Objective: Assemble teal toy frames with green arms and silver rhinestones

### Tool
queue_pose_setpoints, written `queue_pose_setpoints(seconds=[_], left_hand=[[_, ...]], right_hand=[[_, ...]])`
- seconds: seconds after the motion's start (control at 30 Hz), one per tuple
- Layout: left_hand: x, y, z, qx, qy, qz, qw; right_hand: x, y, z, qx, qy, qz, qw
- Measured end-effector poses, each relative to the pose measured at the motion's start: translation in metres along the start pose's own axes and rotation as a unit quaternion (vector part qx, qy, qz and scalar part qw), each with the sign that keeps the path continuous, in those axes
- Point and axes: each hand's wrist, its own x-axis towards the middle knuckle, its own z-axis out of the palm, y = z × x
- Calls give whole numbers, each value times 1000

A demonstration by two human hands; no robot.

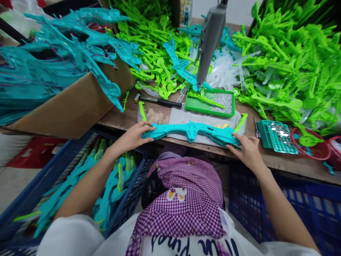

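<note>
A long teal plastic wing-shaped part (191,131) lies across the front of the workbench, above a light cloth (176,117). Its left end is pinched between the thumb and fingers of my left hand (134,136). At the opposite end, my right hand (248,151) grips the part's tip. Bright green pieces stick out near both ends, one green strip (142,111) at the left and another green strip (241,123) at the right. Just behind the part stands a green tray (210,113) of small silver screws. Over the tray hangs a grey electric screwdriver (210,42), pointing down.
A black-handled hammer (160,101) lies left of the tray. Green plastic parts (293,71) pile high at the right. A cardboard box (66,103) heaped with teal parts stands at the left. Teal baskets (277,137) hold small metal discs. A blue crate (53,174) sits below left.
</note>
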Motion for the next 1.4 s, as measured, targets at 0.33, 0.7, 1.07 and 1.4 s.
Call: queue_pose_setpoints(seconds=[0.33,0.7,1.07,1.4], left_hand=[[-4,-2,4,-12,21,6,1000],[74,61,42,88,-10,71,994],[120,60,38,10,-66,15,998],[113,60,47,-11,-36,23,999]], right_hand=[[-9,-19,-17,-48,-37,24,998],[3,-12,-17,-2,-49,19,999],[49,-86,-12,183,152,146,960],[142,-105,-31,408,84,124,901]])
